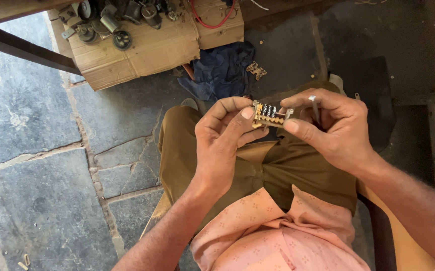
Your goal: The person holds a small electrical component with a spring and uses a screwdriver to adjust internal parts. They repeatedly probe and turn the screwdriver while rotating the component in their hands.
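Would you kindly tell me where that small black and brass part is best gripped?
Grip the small black and brass part by its two short ends, one from each side, as the left hand and right hand do now. It lies lengthwise between them, which leaves the brass row along its long edge uncovered.

cardboard sheet (147,50) left of cloth (225,68), beyond knees.
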